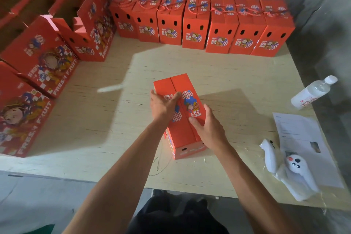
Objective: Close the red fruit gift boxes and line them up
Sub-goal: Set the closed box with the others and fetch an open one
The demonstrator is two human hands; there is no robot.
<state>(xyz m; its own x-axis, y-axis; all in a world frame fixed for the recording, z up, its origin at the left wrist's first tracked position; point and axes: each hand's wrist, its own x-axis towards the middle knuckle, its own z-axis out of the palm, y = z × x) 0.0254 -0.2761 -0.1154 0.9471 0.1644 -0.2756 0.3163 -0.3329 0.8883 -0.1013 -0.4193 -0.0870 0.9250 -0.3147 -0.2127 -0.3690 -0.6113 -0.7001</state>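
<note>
- Seven closed red boxes [205, 24] stand side by side in a row along the far wall, rope handles lying on their lids; that part looks done.
- One more box [182, 112] sits mid-desk, near the person, its two top flaps folded together with the seam running down the middle.
- The left hand [163, 105] lies flat and open on the left flap; the right hand [208, 129] presses open-palmed on the right flap and its edge. Neither grips anything.
- I'd judge this box is nearly shut and has yet to join the row.
- On the left, several open boxes [57, 24] wait with flaps up, so plenty remains.
- The desk [114, 119] also holds a water bottle [313, 92], papers and white controllers at the right.
</note>
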